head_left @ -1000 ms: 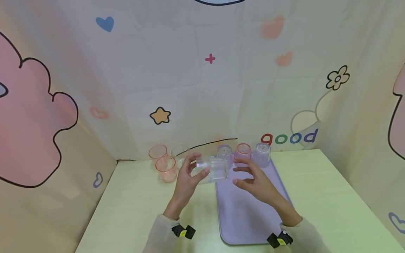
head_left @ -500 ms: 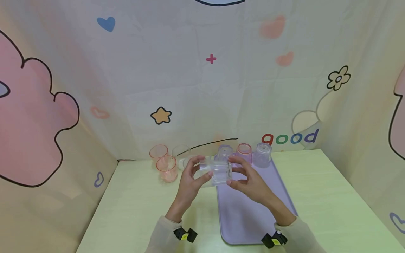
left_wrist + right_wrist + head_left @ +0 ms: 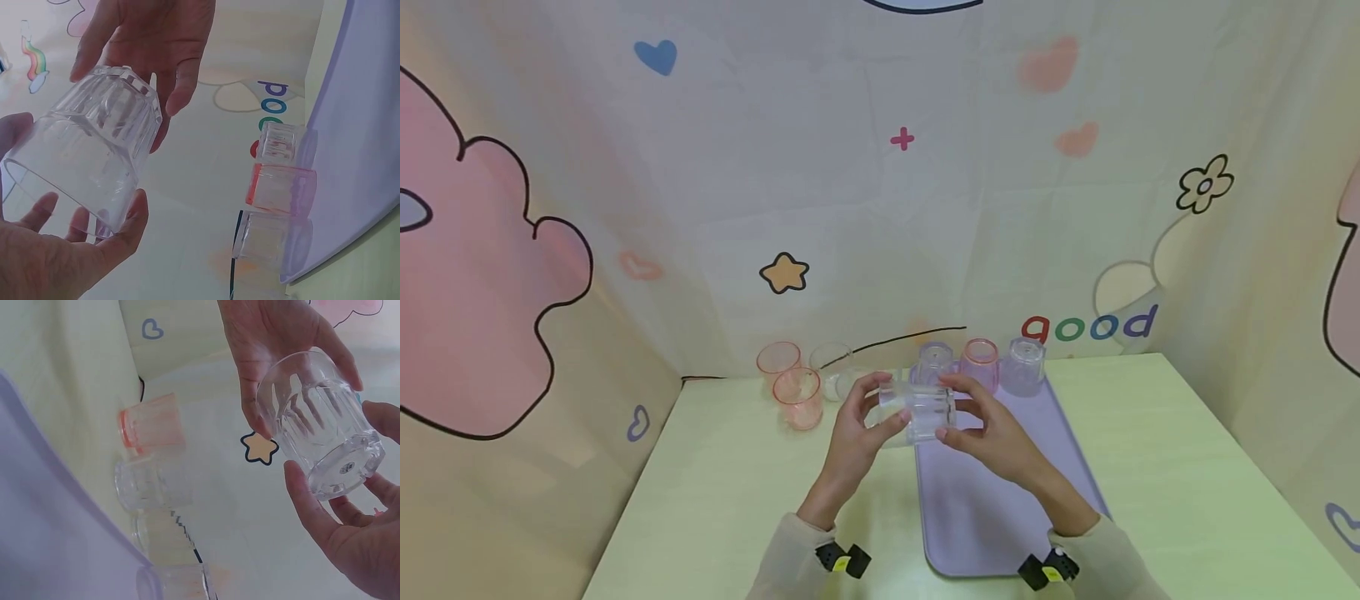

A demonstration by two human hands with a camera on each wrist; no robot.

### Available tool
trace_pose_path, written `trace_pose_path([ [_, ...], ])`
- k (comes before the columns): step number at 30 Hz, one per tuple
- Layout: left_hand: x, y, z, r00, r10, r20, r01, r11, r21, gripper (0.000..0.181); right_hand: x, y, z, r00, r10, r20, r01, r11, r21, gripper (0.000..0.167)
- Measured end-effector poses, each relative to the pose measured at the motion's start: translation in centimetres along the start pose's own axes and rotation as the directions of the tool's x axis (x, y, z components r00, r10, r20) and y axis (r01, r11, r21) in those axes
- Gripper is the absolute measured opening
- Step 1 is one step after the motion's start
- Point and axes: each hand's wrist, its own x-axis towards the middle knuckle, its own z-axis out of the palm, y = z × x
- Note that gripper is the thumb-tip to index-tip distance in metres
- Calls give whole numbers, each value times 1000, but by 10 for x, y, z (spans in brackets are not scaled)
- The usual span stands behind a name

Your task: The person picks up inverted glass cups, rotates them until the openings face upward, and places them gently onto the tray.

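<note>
From my remote station, head feed: a person's two hands meet around one clear glass tumbler (image 3: 917, 414), off the table and lying roughly on its side. Its mouth faces the left, its thick base the right. The lower wall is faceted, the upper wall smooth.

Left hand (image 3: 855, 429): thumb and fingers curled about the mouth end, gripping it. Right hand (image 3: 992, 433): thumb and fingertips pinch the base end. I confirm both holds in the wrist feeds.

Place of the tumbler: in front of the far row of glasses; in the head view it overlaps the far left part of the purple tray (image 3: 992, 517).

On the tray, along its far edge, I log three inverted glasses, left to right: a clear inverted glass (image 3: 936, 360), a red-tinged inverted glass (image 3: 981, 362) and a second clear inverted glass (image 3: 1024, 367).

Left of the tray, on the pale table (image 3: 760, 500), I note two upright red-rimmed glasses, a farther one (image 3: 778, 362) and a nearer one (image 3: 799, 398). An upright clear glass (image 3: 831, 367) is just to their right. The left hand partly blocks that area, so I cannot give an exact count of the clear ones there.

Behind the table I see a printed cloth backdrop (image 3: 925, 208); the word "good" shows at far right.
</note>
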Motion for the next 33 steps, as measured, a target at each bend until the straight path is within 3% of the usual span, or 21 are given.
trace_pose_path([
  [8, 1, -1, 6, 1000, 31, 4, -30, 999, -30, 56, 2, -1, 1, 1000, 29, -12, -27, 988, 150, 55],
  [16, 0, -3, 11, 999, 33, 26, -32, 998, -48, 58, -2, 0, 0, 998, 45, -39, -39, 988, 150, 55],
  [25, 0, -3, 10, 992, 20, 122, -16, 999, -38, 61, -3, -3, -3, 998, 40, -56, -33, 992, 118, 50],
  [28, 0, -4, 8, 990, 38, 135, -34, 999, -32, 57, -2, -4, -6, 998, 31, -48, -26, 993, 111, 51],
  [33, 3, -9, 4, 995, 63, 80, -59, 997, -46, 44, 1, -3, -14, 999, 17, -48, -12, 995, 94, 55],
])
